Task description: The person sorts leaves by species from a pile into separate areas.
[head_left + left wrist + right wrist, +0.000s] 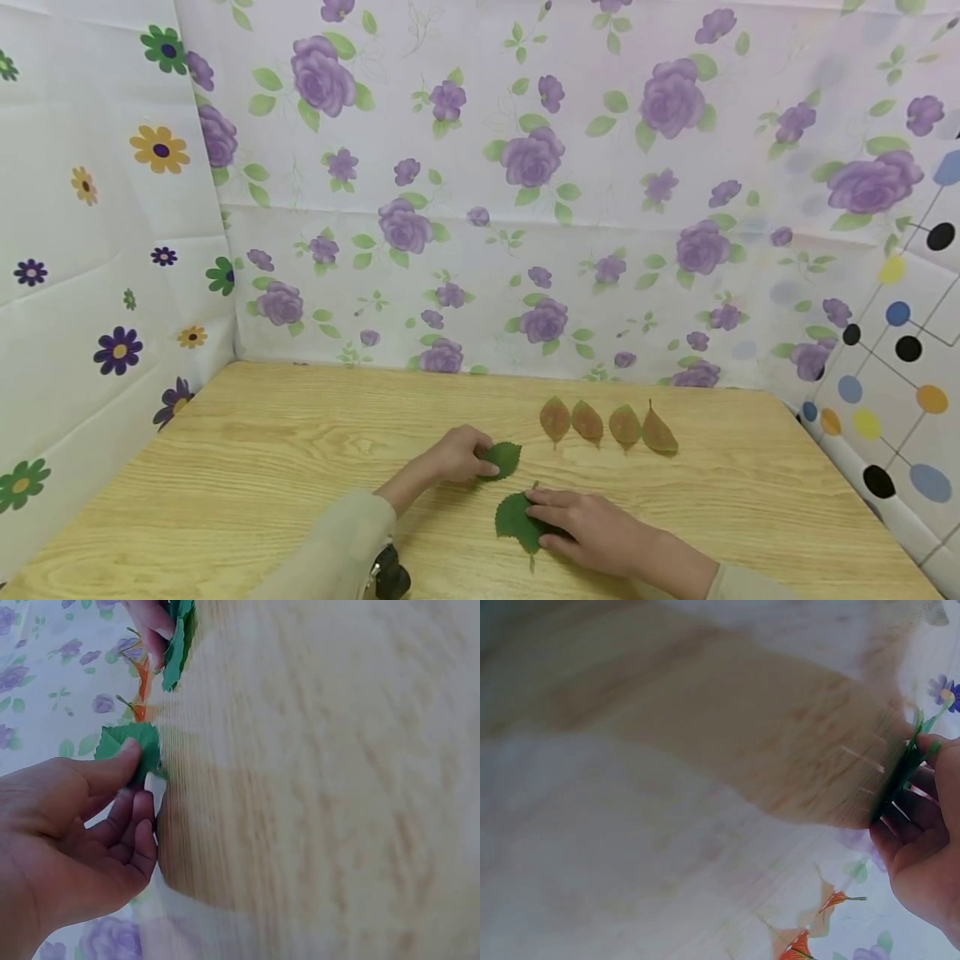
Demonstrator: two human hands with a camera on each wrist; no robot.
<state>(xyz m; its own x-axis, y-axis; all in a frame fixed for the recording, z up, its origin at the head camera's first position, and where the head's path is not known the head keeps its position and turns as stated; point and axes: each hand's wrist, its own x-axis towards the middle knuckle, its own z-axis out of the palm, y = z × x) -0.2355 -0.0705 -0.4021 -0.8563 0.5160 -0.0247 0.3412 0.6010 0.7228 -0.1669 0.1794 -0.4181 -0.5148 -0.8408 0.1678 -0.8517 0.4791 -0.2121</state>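
My left hand [455, 454] pinches a green leaf [506, 457] with a toothed edge between thumb and fingers, low over the wooden table [300, 433]. The left wrist view shows the thumb lying on top of that leaf [124, 742]. Nearer the front and to the right, my right hand [592, 529] holds overlapping green leaves [513, 518], with stems sticking out at the top and bottom. Its fingers cover the right part of these leaves. Seen edge-on in the right wrist view, the green leaves [904, 769] are between the thumb and fingers.
Several reddish-brown leaves [555, 418] lie in a row behind the right hand, toward the table's far edge. A cloth with purple roses [532, 158] hangs behind the table, and patterned cloths [75, 333] stand at both sides. A dark object [392, 573] is at the left sleeve.
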